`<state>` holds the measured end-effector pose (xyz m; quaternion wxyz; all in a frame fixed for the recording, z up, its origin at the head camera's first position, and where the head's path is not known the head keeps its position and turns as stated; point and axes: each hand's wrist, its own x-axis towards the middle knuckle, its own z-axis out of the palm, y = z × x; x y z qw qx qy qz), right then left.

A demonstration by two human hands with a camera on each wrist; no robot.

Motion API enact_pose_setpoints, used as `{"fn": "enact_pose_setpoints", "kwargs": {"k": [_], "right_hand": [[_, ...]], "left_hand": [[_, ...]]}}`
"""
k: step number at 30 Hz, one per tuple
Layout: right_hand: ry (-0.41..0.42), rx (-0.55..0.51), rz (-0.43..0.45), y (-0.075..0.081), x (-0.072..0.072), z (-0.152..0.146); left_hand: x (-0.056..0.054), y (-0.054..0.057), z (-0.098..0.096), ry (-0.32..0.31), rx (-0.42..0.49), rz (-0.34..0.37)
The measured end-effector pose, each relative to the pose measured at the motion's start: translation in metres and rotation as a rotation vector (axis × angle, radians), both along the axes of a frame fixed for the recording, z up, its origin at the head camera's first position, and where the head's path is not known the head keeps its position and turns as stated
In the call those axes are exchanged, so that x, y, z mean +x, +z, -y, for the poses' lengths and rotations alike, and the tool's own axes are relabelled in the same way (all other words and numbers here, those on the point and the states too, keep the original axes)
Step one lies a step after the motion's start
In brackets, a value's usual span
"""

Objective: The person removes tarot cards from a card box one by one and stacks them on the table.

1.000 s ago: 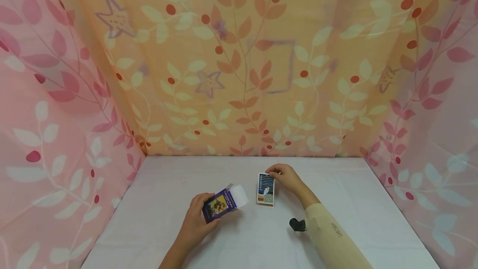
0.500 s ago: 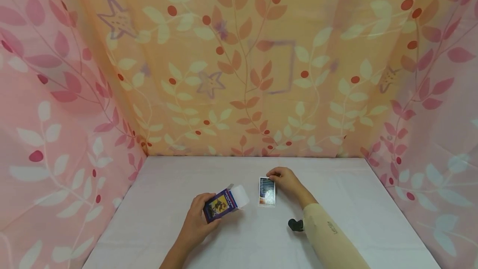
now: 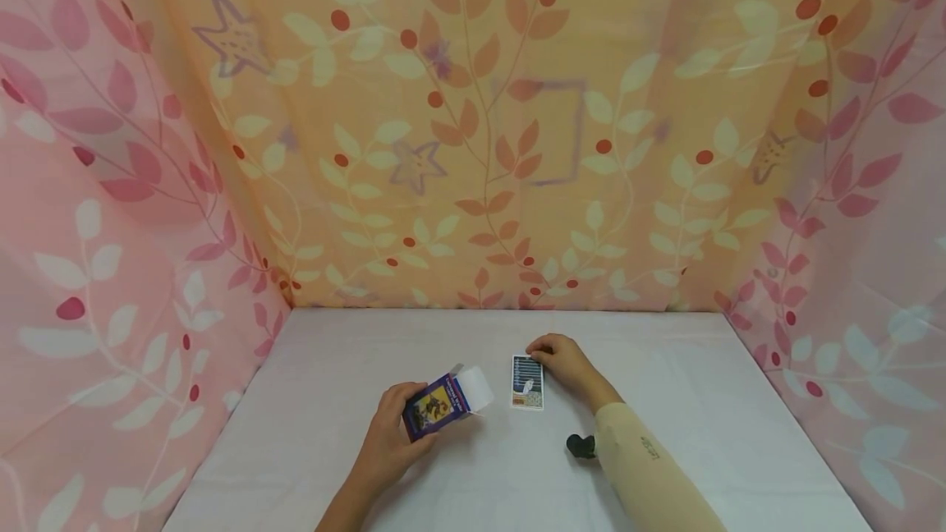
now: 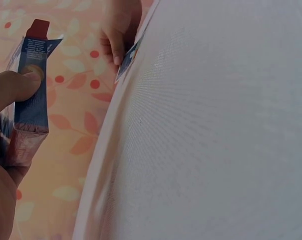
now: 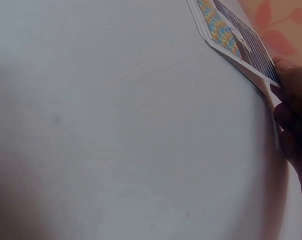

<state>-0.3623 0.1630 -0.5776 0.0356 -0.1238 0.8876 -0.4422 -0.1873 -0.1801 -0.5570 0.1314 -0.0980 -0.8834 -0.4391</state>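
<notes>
My left hand (image 3: 386,439) grips a purple-and-blue card box (image 3: 433,409) with a yellow picture on its front, thumb along the near edge. The box is tilted, its white flap (image 3: 475,389) standing out at the upper right end. To the right, a few picture cards (image 3: 527,384) lie together on the white cloth. My right hand (image 3: 569,366) pinches the top card at its far right corner. Seen from the right wrist, the cards (image 5: 233,37) overlap with edges slightly apart; how many there are I cannot tell. In the left wrist view the thumb presses the box's narrow side (image 4: 32,107).
A white cloth (image 3: 296,450) covers the table. Behind it hangs an orange leaf-patterned curtain (image 3: 355,220), with pink curtains (image 3: 96,269) at both sides. A small black object (image 3: 580,446) is at the right wrist, beside the beige sleeve (image 3: 643,466).
The far end of the top card has come down and slightly nearer, with the right hand moving along. The left hand and the box have stayed nearly still.
</notes>
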Motion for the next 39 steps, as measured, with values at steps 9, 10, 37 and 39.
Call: {"fn": "enact_pose_setpoints", "kwargs": {"k": [9,10,37,39], "right_hand": [[0.017,0.013,-0.029,-0.0031,-0.0004,0.0007],[0.020,0.018,-0.035,-0.0035,-0.0005,0.0008],[-0.001,0.044,-0.043,0.0001,0.0026,-0.0018],[-0.018,0.032,-0.043,0.0025,0.0068,-0.0023]], "left_hand": [[0.0004,0.0005,-0.0013,0.004,0.008,0.002],[0.0004,0.0002,-0.0012,0.004,0.008,0.000],[-0.0003,0.0007,-0.0004,0.001,0.013,-0.010],[0.0001,-0.0014,0.0002,0.005,0.005,-0.011]]}}
